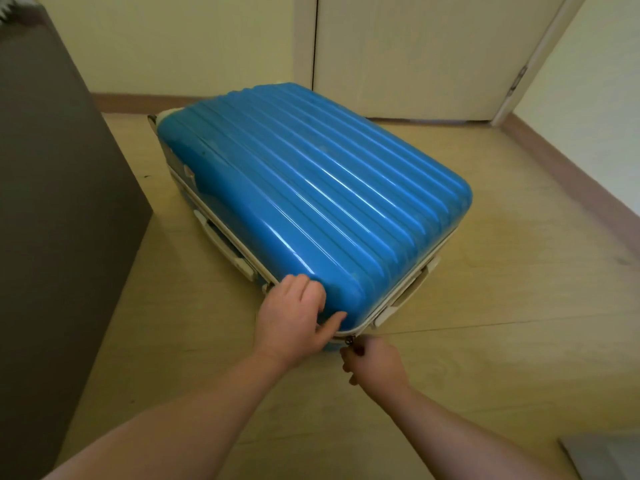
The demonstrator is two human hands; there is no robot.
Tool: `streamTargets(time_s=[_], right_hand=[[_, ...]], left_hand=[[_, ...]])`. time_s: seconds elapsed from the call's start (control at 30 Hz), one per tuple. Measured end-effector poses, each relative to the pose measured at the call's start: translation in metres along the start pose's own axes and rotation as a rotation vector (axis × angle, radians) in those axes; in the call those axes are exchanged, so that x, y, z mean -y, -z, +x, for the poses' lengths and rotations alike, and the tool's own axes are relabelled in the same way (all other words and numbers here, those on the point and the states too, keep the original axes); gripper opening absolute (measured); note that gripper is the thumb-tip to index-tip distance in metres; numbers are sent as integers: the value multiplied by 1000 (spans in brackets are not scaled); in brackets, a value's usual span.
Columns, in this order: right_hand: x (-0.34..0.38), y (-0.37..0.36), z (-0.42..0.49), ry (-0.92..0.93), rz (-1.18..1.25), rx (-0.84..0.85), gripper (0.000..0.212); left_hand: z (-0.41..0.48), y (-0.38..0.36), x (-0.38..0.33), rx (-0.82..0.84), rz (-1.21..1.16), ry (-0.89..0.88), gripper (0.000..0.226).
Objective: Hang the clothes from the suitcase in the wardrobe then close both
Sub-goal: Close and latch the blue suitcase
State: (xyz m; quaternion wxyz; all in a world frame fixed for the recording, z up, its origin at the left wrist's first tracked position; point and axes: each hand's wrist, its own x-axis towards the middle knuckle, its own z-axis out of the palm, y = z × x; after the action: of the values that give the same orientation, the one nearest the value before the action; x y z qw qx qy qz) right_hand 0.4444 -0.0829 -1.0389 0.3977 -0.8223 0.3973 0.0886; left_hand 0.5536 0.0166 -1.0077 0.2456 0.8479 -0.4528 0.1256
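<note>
We brace the suitcase [311, 188] at its near corner.
It lies flat on the floor [519, 306], lid down, that corner right under our fingers; our left hand [294, 320] rests on the shell, fingers loosely spread and thumb out, probably to hold it still against a tug; our right hand [375, 363], just below the rim, has its fingertips pinched together on the zip pull [349, 341], which sits at the seam between both hands.
</note>
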Motion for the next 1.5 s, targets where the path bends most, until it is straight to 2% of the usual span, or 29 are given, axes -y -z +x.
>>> streamTargets(time_s=[0.07, 0.17, 0.27, 0.3, 0.33, 0.4, 0.43, 0.47, 0.57, 0.63, 0.73, 0.87, 1.03, 1.17, 1.23, 1.37, 1.43, 1.5], right_hand=[[-3, 6, 0, 21, 69, 50, 15], [-5, 12, 0, 20, 169, 113, 14], [-9, 17, 0, 12, 210, 191, 23], [-10, 18, 0, 14, 202, 207, 25], [-11, 18, 0, 21, 183, 222, 29], [-16, 18, 2, 37, 149, 240, 42], [-17, 18, 3, 42, 139, 244, 44], [-19, 18, 5, 36, 130, 249, 44], [-23, 22, 12, -68, 218, 240, 33], [-20, 25, 15, -265, 500, 175, 25], [-12, 24, 21, -538, 889, 88, 32], [-7, 15, 41, -646, 1198, -54, 29], [-3, 9, 63, -693, 1320, -125, 18], [0, 9, 69, -698, 1430, -214, 17], [-3, 10, 67, -669, 1406, -221, 21], [-8, 9, 65, -627, 1306, -149, 26], [-6, 3, 62, -646, 1242, -62, 27], [-5, -4, 56, -665, 1217, 34, 31]], left_hand=[[-8, -2, -16, 201, -91, 175, 40], [-20, -17, -27, 323, -185, 405, 34], [-28, -34, -34, 622, -413, 723, 28], [-28, -37, -39, 671, -538, 843, 25], [-28, -40, -41, 653, -662, 955, 20], [-24, -43, -47, 593, -790, 1030, 11], [-23, -42, -47, 597, -782, 999, 10], [-24, -44, -45, 638, -678, 880, 13], [-24, -46, -45, 704, -215, 488, 23], [-24, -48, -49, 692, -117, 410, 21], [-23, -46, -48, 634, -17, 300, 18], [-17, -40, -39, 655, 14, 166, 20], [-16, -34, -26, 711, 21, 76, 19], [-12, -33, -22, 684, 18, 3, 20], [-13, -35, -25, 674, 26, 11, 20], [-24, -46, -40, 655, 72, 180, 23], [-26, -55, -47, 644, 46, 319, 24], [-24, -59, -48, 631, 29, 378, 26]])
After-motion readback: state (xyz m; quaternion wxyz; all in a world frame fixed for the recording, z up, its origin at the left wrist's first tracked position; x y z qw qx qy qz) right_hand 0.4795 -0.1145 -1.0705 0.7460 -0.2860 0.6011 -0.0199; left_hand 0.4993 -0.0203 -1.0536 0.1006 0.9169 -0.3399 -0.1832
